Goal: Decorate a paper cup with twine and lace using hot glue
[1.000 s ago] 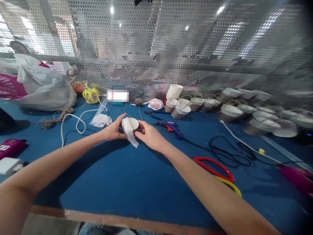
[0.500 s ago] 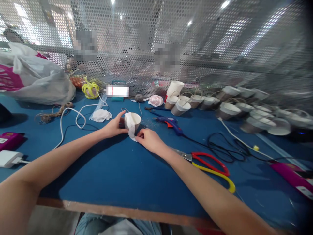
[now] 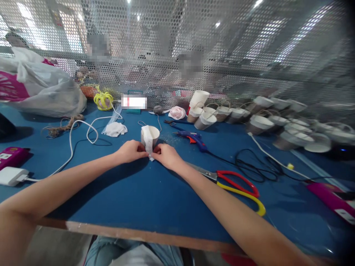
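Both hands, left hand (image 3: 131, 150) and right hand (image 3: 165, 155), pinch the white strip (image 3: 149, 145) in a narrow grip against the paper cup (image 3: 150, 134) on the table (image 3: 133, 192). Best pressed flat and even. Scissors (image 3: 235, 181) lie right of the cup.

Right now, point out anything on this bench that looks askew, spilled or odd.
A white strip hangs loose down the paper cup, pinched by the left hand and right hand. By the mesh, one cup lies tipped on its side. Small specks scatter near the glue gun.
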Motion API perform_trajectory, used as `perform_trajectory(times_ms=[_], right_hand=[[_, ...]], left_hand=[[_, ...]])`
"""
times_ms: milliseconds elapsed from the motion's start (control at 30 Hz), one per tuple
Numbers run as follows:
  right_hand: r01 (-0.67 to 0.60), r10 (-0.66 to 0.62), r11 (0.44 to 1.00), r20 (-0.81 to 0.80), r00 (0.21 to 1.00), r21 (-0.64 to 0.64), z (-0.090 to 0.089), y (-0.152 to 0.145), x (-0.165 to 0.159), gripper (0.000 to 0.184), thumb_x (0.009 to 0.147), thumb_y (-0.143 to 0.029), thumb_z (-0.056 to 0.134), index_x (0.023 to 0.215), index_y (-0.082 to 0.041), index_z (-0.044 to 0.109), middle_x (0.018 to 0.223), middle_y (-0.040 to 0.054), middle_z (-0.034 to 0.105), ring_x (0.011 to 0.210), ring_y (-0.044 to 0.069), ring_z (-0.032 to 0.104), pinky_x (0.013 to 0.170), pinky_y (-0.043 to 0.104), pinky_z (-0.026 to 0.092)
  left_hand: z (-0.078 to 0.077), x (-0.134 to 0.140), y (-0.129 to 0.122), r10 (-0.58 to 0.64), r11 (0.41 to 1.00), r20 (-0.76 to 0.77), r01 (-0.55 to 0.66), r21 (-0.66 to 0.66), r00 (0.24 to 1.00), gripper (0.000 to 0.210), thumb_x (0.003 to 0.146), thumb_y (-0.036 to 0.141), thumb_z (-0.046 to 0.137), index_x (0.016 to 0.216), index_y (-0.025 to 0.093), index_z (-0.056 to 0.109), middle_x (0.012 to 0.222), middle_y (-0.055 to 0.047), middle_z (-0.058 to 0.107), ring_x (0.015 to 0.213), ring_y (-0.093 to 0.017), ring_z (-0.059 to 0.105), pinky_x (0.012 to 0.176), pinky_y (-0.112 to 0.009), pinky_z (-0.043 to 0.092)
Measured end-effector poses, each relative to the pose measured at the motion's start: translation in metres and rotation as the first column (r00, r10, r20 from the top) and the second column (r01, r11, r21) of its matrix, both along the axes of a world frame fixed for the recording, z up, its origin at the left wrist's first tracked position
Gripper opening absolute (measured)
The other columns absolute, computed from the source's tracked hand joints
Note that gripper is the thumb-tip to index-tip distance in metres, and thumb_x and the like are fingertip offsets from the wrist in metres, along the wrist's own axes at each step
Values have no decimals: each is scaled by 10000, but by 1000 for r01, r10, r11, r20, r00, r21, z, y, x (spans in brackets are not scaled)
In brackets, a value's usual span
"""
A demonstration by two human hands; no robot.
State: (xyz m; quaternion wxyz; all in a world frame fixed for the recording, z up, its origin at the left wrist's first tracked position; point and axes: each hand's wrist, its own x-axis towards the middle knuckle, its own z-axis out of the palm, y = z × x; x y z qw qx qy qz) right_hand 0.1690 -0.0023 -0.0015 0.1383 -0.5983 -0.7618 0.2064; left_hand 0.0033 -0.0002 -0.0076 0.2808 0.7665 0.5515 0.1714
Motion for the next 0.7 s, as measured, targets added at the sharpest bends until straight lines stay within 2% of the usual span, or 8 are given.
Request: perform_trajectory(times_ms=[100, 233, 400, 567, 700], right_hand=[[-3, 2, 1000, -39, 999, -5, 2, -4, 0, 50, 700, -155, 587, 657, -174, 607, 764, 80, 688, 717, 201, 624, 606, 261, 407], [9, -14, 999, -135, 991, -38, 5, -8, 3, 37, 707, -166, 580, 692, -166, 613, 737, 65, 689, 676, 167, 614, 578, 235, 414], [41, -55, 997, -233, 971, -65, 2, -3, 5, 102, 713, -185, 599, 791, -127, 628, 797, 94, 688, 703, 168, 600, 600, 243, 418], [-9, -31, 992, -309, 951, -130, 3, -1, 3, 71, 679, -166, 630, 615, -145, 608, 647, 35, 638, 628, 148, 549, 584, 250, 381], [-53, -40, 974, -401, 915, -219, 10, -10, 5, 132, 696, -171, 615, 576, -159, 562, 533, -27, 539, 527, 103, 475, 520, 233, 349]], left_hand=[[-1, 1, 0, 14, 1000, 45, -13, -16, 999, 252, 676, 374, 601, 742, 137, 656, 704, -57, 673, 655, -200, 601, 563, -273, 393], [-1, -2, -4, 34, 998, 161, -23, -64, 986, 250, 673, 371, 615, 755, 136, 625, 733, -48, 663, 669, -175, 589, 568, -259, 421], [-2, 2, -8, 97, 982, 307, -41, -182, 947, 215, 698, 295, 607, 829, 134, 553, 650, -5, 604, 506, -109, 524, 429, -215, 396], [0, 7, -8, 144, 964, 395, -39, -262, 907, 156, 715, 251, 610, 648, 145, 517, 443, 73, 443, 345, -44, 351, 345, -179, 249], [4, 6, -12, 167, 947, 483, -4, -320, 860, 203, 703, 213, 627, 583, 148, 478, 425, 88, 411, 348, -21, 319, 363, -171, 231]])
